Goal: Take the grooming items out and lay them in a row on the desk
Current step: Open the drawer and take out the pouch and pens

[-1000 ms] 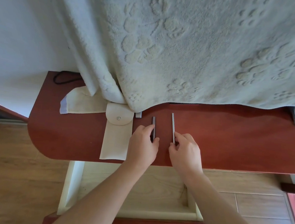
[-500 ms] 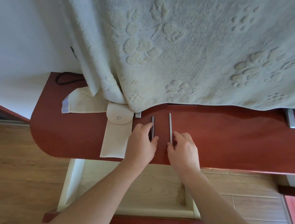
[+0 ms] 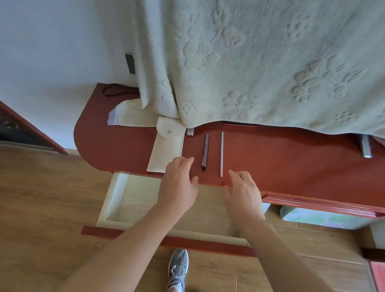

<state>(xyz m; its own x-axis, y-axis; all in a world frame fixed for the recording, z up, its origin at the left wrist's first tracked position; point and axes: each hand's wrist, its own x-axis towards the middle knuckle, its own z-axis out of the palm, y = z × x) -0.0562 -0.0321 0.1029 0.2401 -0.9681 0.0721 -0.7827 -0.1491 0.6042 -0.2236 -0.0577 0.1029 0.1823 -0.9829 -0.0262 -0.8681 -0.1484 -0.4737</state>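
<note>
A slim dark rod-shaped grooming tool [image 3: 205, 151] lies flat on the red-brown wooden desk [image 3: 301, 164], pointing from the front edge toward the back. Just to its right, apart from it and roughly parallel, lies a thin pale silver-grey flat stick [image 3: 221, 154], slightly longer, with its near end closer to the front edge. To the left of both, a cream fabric pouch [image 3: 166, 150] lies flat and lengthwise the same way, its rounded snap-button flap folded down at the far end.

glossy wooden desk [image 3: 278, 162], cloth pouch [image 3: 166, 151]
</note>
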